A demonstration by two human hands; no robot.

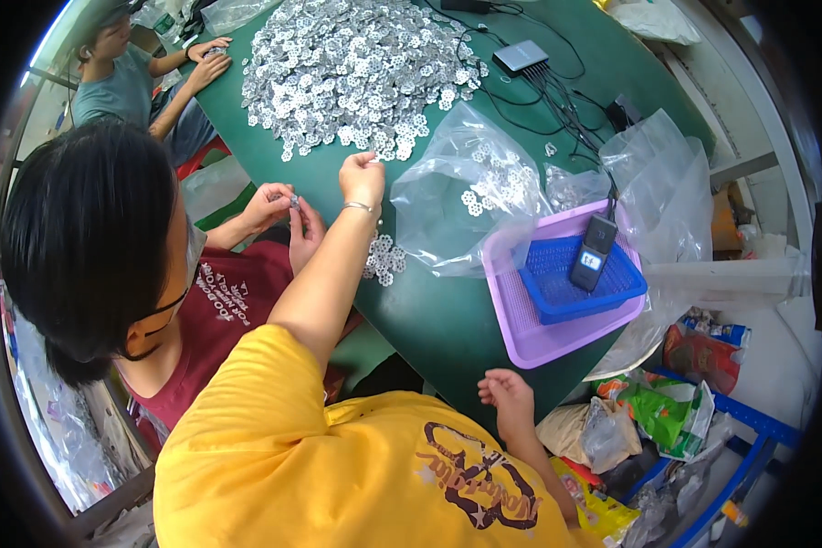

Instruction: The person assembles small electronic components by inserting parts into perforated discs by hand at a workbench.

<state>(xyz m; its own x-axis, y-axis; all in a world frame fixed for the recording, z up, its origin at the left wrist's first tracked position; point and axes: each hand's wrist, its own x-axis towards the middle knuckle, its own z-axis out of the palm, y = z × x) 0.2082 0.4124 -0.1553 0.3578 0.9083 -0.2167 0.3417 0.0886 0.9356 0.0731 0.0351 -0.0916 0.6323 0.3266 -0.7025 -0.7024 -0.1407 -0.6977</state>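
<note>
My left hand [363,180], a bracelet on its wrist, reaches to the near edge of a big heap of grey-white flower-shaped pieces with holes [352,68]. Its fingers are pinched together beside the pieces; what lies between the fingertips is too small to make out. Below that forearm a small cluster of the same pieces [385,260] lies at the table edge. My right hand [508,398] hangs by the table's near edge, fingers curled in, nothing visible in them. A clear plastic bag [434,215] with several flower-shaped pieces inside lies right of my left hand.
A purple tray [521,342] holds a blue basket [553,310] with a black handheld device [594,251]. Cables run from a grey box [521,58] across the green table [411,320]. Close at left, a co-worker in maroon [237,301] handles a small piece; another person [119,87] sits beyond.
</note>
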